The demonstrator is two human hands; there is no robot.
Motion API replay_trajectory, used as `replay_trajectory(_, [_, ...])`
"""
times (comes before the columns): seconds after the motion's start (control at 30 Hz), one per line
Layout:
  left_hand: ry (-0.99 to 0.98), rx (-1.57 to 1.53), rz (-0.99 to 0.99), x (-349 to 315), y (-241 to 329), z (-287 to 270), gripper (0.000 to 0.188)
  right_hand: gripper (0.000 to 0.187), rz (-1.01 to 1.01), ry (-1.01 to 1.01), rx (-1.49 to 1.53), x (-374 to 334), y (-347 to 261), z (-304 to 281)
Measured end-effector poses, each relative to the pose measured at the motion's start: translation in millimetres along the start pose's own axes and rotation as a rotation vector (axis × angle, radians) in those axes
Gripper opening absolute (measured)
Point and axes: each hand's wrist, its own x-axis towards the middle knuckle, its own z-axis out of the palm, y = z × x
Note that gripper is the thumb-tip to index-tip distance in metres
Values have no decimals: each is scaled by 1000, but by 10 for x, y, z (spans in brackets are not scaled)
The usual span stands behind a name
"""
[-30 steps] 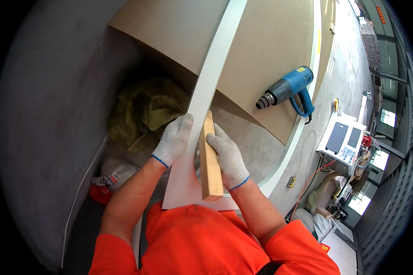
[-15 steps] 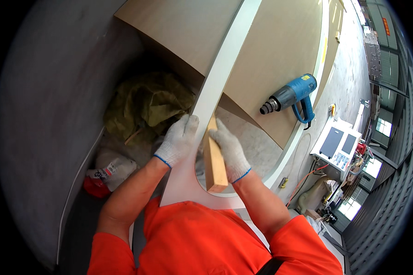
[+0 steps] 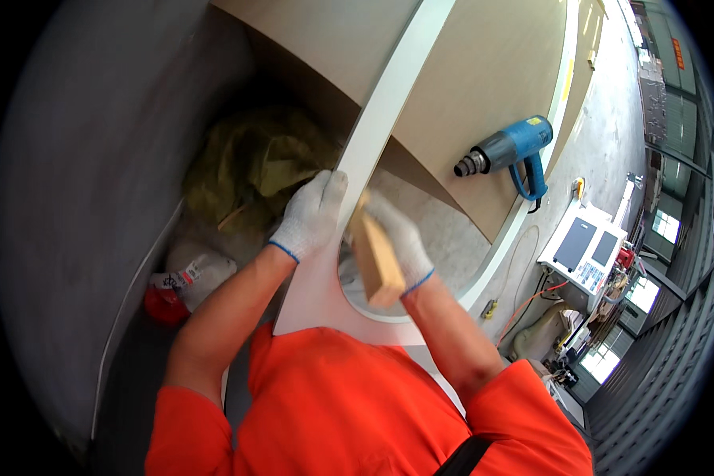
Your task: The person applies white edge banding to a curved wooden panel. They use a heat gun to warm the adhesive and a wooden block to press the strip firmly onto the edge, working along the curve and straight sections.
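Observation:
My left hand (image 3: pixel 313 213), in a white knitted glove with a blue cuff, lies against the left edge of a white curved panel frame (image 3: pixel 316 292). Its fingers are stretched out along that edge. In my right hand (image 3: pixel 402 238), gloved alike and smeared by motion, is a wooden block (image 3: pixel 378 266). The block is tilted over the rounded cutout of the frame, its near end raised toward me. Whether it touches the frame's inner edge, I cannot tell. The right fingertips are partly hidden behind the block.
A blue heat gun (image 3: pixel 509 147) lies on the light brown board (image 3: pixel 472 87) ahead to the right. Crumpled olive cloth (image 3: pixel 250 170) and a clear plastic bag with red (image 3: pixel 184 289) lie at the left. A white control box (image 3: pixel 581 244) with cables stands at the right.
My right hand has tilted the wooden block, and its near end has moved up and slightly right. The left hand stays at the frame's edge; the whole view has shifted slightly.

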Motion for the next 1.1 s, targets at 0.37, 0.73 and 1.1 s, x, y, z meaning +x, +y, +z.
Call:
replay_trajectory(0.37, [13,65,18,46,44,-4,58,67,-44,-117,-626,-176,466,-101])
replay_trajectory(0.73, [-484,-959,-496,327,310,-163,78,85,144,-187,-1141,-401,846,-811])
replay_trajectory(1.1, [-625,-866,-593,570,193,-121,105,82,80,-157,-1004,-559,836,-829])
